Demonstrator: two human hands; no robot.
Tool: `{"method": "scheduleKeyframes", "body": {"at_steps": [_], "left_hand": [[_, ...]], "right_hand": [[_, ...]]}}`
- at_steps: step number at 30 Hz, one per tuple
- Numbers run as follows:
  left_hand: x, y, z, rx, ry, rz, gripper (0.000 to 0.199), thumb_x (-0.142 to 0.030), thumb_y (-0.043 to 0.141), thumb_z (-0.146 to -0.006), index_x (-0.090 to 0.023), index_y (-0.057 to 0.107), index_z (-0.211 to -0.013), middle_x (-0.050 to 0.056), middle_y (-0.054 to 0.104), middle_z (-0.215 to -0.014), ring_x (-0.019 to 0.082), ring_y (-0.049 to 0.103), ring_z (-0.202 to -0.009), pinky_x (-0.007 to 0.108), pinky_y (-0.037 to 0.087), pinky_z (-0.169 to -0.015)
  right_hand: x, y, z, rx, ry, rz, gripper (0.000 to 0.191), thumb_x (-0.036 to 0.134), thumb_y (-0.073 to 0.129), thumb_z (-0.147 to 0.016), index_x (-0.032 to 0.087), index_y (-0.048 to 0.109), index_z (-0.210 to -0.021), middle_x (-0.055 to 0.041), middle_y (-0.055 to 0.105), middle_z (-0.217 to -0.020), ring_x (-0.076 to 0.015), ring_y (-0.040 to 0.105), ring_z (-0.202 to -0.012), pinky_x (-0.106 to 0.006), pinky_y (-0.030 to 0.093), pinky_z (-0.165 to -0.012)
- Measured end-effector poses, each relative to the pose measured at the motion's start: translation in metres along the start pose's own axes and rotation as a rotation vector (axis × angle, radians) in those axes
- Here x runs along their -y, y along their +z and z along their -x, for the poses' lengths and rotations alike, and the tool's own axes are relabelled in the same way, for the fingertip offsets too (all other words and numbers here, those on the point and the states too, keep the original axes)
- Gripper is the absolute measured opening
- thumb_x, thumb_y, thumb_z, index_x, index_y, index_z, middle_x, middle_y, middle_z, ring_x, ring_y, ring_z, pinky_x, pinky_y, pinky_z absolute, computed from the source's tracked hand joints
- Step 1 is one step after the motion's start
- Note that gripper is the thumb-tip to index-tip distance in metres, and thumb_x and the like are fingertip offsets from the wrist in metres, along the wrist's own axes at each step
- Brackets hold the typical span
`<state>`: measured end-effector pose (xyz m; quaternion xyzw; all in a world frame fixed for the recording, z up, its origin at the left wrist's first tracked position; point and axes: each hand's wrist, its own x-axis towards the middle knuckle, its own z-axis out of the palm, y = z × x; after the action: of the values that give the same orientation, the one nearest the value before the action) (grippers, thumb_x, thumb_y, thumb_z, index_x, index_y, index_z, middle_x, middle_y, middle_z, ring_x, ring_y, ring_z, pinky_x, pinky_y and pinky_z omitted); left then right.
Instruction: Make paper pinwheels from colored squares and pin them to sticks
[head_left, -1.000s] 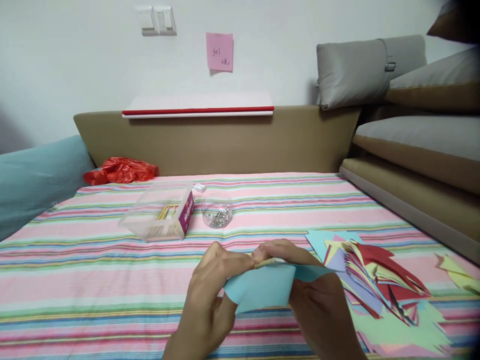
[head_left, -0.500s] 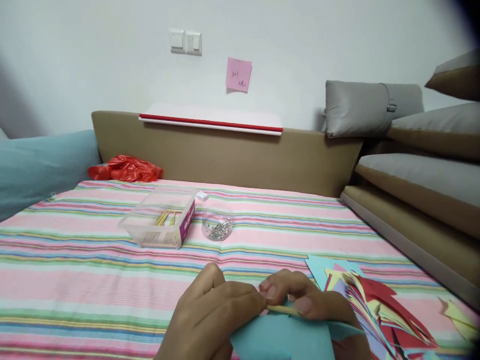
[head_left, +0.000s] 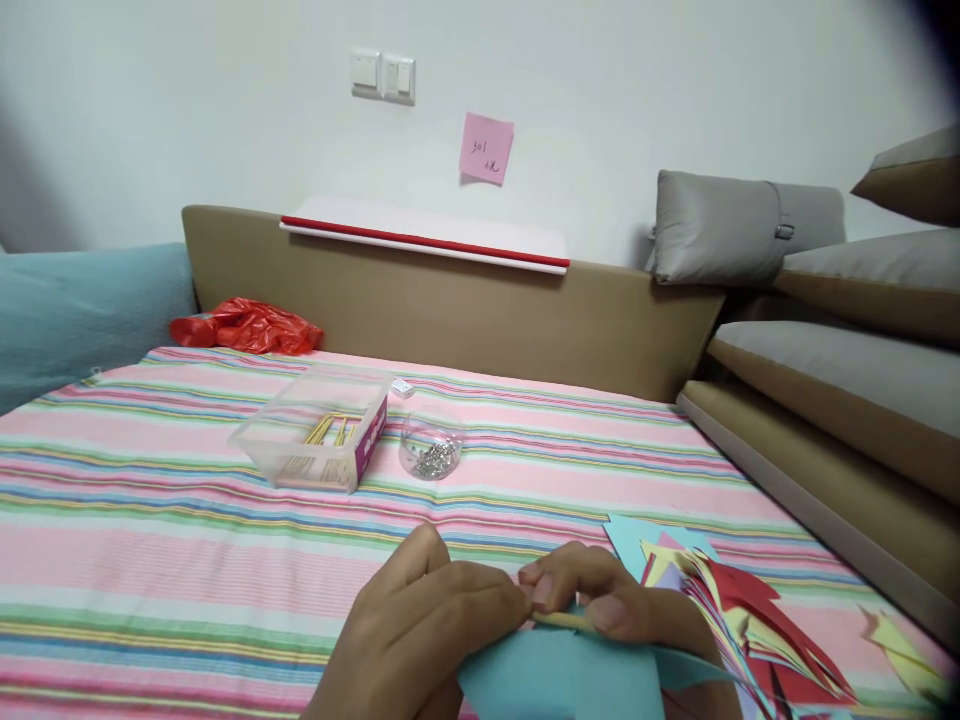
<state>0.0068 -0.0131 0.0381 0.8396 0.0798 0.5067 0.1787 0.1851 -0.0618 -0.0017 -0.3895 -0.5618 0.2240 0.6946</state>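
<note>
At the bottom middle of the view, a piece of blue paper (head_left: 566, 670) is held up between both hands. My left hand (head_left: 427, 625) is closed, its fingertips pinching the paper's upper left side. From the right, my right hand (head_left: 626, 600) grips the top edge with thumb and bent fingers. A thin yellowish wooden stick (head_left: 559, 621) runs along that edge under the fingertips of both hands. Part of the paper curls out below my right hand. My left thumb is hidden.
Coloured paper pieces (head_left: 772, 620) lie piled at the right. Ahead stand a clear plastic box (head_left: 259, 445) holding several yellow sticks and a round clear tub (head_left: 431, 445) of small silver metal pieces. Cushions (head_left: 840, 370) stack along the right; a red plastic bag (head_left: 255, 327) lies far left.
The camera view has tilted slightly, shifting the background a little. Both hands keep nearly the same grip on the blue paper and the stick.
</note>
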Motion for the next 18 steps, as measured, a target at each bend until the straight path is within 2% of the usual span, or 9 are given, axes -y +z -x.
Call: {"method": "scheduleKeyframes", "body": {"at_steps": [3,7,10,14,16,18], "left_hand": [[0.01,-0.003,0.001,0.038,0.077,0.017,0.026,-0.02,0.053,-0.097,-0.025,0.06,-0.121,0.004,0.077,-0.089,0.018,0.057,-0.06,0.033,0.044,-0.052],[0.011,-0.004,0.002,0.06,0.039,0.009,0.026,-0.018,0.053,-0.096,-0.023,0.06,-0.12,0.004,0.076,-0.092,0.018,0.056,-0.062,0.033,0.046,-0.054],[0.006,-0.004,0.0,0.042,0.053,-0.005,0.026,-0.021,0.053,-0.097,-0.026,0.061,-0.121,0.003,0.077,-0.091,0.018,0.056,-0.061,0.034,0.046,-0.054],[-0.001,-0.007,0.0,0.04,-0.02,-0.051,0.023,-0.027,0.052,-0.1,-0.025,0.064,-0.119,0.006,0.077,-0.096,0.02,0.06,-0.068,0.036,0.048,-0.062],[0.001,-0.008,0.002,0.054,0.013,-0.043,0.023,-0.029,0.05,-0.101,-0.022,0.064,-0.118,0.007,0.077,-0.097,0.019,0.059,-0.069,0.034,0.047,-0.061],[0.005,-0.008,0.004,0.067,0.077,-0.042,0.025,-0.031,0.048,-0.102,-0.021,0.063,-0.119,0.008,0.077,-0.097,0.019,0.058,-0.068,0.032,0.045,-0.058]], "right_hand": [[-0.004,-0.003,-0.003,0.045,-0.012,-0.019,0.022,0.057,0.066,-0.084,0.037,0.074,-0.08,-0.0044,0.067,-0.064,-0.0276,0.069,-0.063,-0.043,0.061,-0.064],[-0.007,-0.003,-0.004,0.07,-0.02,-0.032,0.026,0.058,0.061,-0.087,0.037,0.074,-0.077,-0.003,0.065,-0.06,-0.0255,0.067,-0.057,-0.043,0.06,-0.063],[-0.003,0.001,-0.002,0.068,-0.018,-0.037,0.028,0.057,0.056,-0.091,0.038,0.074,-0.081,-0.0031,0.066,-0.062,-0.0257,0.068,-0.059,-0.044,0.06,-0.064],[0.009,0.004,0.002,0.049,-0.027,-0.055,0.021,0.052,0.059,-0.09,0.04,0.075,-0.087,-0.0037,0.068,-0.07,-0.0285,0.07,-0.07,-0.046,0.06,-0.067],[0.017,0.006,0.004,0.034,-0.043,-0.068,0.019,0.05,0.059,-0.091,0.042,0.073,-0.1,-0.0034,0.07,-0.075,-0.0288,0.071,-0.076,-0.046,0.06,-0.07],[0.025,0.009,0.006,0.01,-0.063,-0.091,0.027,0.048,0.053,-0.095,0.045,0.065,-0.12,-0.0028,0.072,-0.08,-0.0272,0.071,-0.08,-0.044,0.06,-0.072]]}}
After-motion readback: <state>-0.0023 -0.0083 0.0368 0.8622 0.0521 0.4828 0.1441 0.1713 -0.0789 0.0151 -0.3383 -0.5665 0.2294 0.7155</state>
